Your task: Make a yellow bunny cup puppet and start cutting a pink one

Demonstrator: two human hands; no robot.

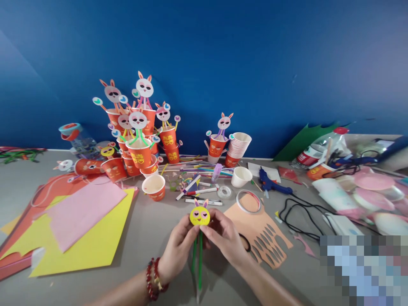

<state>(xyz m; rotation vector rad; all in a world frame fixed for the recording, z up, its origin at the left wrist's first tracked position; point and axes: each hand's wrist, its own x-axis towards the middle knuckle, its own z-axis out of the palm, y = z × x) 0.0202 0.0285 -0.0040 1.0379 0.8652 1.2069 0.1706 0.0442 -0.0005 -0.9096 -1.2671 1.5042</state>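
Both my hands meet low in the middle of the table. My left hand (179, 246), with a red bead bracelet on the wrist, and my right hand (225, 236) pinch a yellow paper bunny face (199, 214) with small pink ears. Two green straws (197, 259) hang down from the face between my palms, and my fingers are closed around their tops. An orange paper cup (154, 187) stands open just beyond my left hand.
Finished bunny cups (140, 140) cluster at the back left, with a cup stack (238, 146) to their right. Yellow (95, 242) and pink (83, 208) sheets lie left. A blue glue gun (269, 183), tape rolls, markers (200, 193) and cut orange paper (261, 231) lie right.
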